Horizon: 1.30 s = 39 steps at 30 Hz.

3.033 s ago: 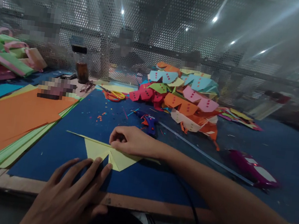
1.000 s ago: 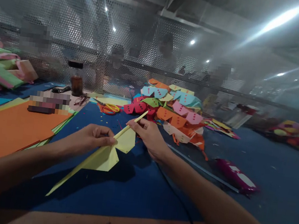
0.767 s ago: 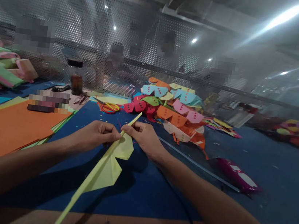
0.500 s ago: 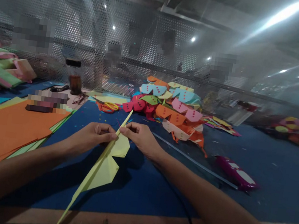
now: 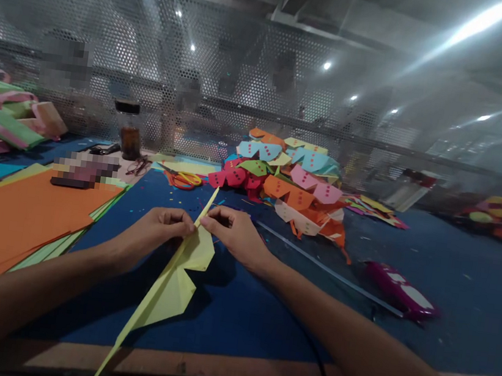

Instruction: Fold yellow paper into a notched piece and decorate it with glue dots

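Between my hands, held tilted above the blue table top, is a yellow paper mask [image 5: 166, 300] with a folded band along one edge and a notch in its lower side. My left hand [image 5: 160, 228] pinches the band from the left with thumb and finger. Close beside that grip, my right hand [image 5: 231, 228] pinches the same band from the right. The long tail of the band runs down past the table's front edge. Just beyond my hands lies a pile of coloured paper masks [image 5: 288, 190] dotted with small marks.
Scissors [image 5: 182, 179] with orange and yellow handles lie past my left hand. Orange paper sheets [image 5: 20, 219] are stacked at left, a jar [image 5: 131, 135] behind them. A purple device [image 5: 399, 291] and a thin strip [image 5: 319, 262] lie at right. A perforated metal screen [image 5: 229, 74] stands behind.
Both hands keep their pinch on the yellow paper mask, whose lower part has shifted slightly left and down. The whole view has shifted a little; nothing has been let go.
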Motion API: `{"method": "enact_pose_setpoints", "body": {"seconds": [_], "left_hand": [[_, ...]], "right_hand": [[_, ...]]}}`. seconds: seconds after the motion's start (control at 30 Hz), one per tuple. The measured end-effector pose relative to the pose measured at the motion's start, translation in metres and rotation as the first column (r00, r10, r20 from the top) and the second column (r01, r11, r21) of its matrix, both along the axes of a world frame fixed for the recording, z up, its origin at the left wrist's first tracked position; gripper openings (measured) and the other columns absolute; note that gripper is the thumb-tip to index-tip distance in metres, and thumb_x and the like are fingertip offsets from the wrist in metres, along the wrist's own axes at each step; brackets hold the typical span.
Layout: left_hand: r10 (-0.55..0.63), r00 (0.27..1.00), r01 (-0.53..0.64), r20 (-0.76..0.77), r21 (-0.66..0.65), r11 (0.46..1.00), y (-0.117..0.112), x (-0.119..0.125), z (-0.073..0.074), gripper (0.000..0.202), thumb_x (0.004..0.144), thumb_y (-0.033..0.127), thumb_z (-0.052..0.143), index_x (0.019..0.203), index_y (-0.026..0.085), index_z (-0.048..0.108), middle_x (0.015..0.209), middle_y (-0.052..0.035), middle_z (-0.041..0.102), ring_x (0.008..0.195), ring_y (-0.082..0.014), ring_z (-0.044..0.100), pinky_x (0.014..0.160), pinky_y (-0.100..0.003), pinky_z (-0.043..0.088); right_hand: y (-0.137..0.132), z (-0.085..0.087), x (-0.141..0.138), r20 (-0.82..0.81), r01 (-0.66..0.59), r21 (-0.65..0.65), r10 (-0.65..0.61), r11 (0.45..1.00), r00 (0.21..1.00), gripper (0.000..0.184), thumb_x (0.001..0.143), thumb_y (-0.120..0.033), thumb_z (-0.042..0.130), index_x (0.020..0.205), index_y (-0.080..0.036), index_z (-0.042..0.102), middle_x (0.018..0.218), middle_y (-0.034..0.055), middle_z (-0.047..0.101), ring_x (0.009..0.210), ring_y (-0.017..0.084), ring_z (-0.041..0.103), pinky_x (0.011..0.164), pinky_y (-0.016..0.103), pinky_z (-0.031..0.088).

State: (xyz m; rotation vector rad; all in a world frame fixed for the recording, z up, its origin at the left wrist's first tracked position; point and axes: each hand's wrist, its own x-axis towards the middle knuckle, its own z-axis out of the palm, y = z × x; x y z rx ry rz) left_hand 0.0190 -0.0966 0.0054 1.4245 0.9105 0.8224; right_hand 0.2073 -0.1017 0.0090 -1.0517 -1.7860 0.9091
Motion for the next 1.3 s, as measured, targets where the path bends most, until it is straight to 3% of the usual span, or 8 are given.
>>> {"method": "enact_pose_setpoints", "body": {"seconds": [0.4,0.7,1.0,1.3], "left_hand": [[0.018,0.999,-0.017,-0.038,0.022,1.0,0.0,0.0,-0.003,0.026,0.07,0.041,0.07,0.067,0.017,0.059,0.06,0.0042,0.05,0.056,-0.0104,0.041,0.054,-0.024,0.03],[0.017,1.0,-0.017,-0.004,-0.032,0.999,0.0,-0.001,-0.008,0.024,0.071,0.038,0.071,0.066,0.018,0.059,0.06,0.0046,0.051,0.055,-0.01,0.043,0.053,-0.023,0.03],[0.029,1.0,-0.029,-0.002,-0.051,0.998,-0.001,-0.002,-0.005,0.024,0.071,0.038,0.074,0.064,0.017,0.063,0.059,0.0029,0.053,0.055,-0.0112,0.048,0.053,-0.023,0.037],[0.025,0.999,-0.022,0.02,-0.112,0.993,0.004,-0.002,-0.013,0.026,0.07,0.041,0.077,0.068,0.015,0.071,0.061,-0.0005,0.062,0.054,-0.0102,0.052,0.054,-0.023,0.04]], "right_hand": [[-0.005,-0.005,-0.003,0.028,-0.002,-0.031,0.003,1.0,1.0,0.022,0.081,-0.037,0.069,0.084,-0.015,0.066,0.077,0.0002,0.065,0.069,0.013,0.056,0.062,0.024,0.042],[-0.006,-0.008,-0.006,0.083,0.063,0.155,-0.077,0.986,0.994,0.011,0.084,-0.026,0.068,0.084,-0.015,0.069,0.082,0.0023,0.071,0.074,0.014,0.063,0.069,0.026,0.048],[-0.009,-0.01,-0.002,0.173,0.057,0.366,-0.129,0.929,0.976,0.005,0.088,-0.021,0.064,0.088,-0.018,0.068,0.086,0.0024,0.07,0.079,0.015,0.063,0.074,0.027,0.048],[-0.01,-0.01,0.002,0.393,-0.092,0.607,-0.197,0.79,0.898,0.009,0.093,-0.019,0.062,0.094,-0.018,0.07,0.085,0.0041,0.069,0.082,0.017,0.06,0.076,0.029,0.043]]}}
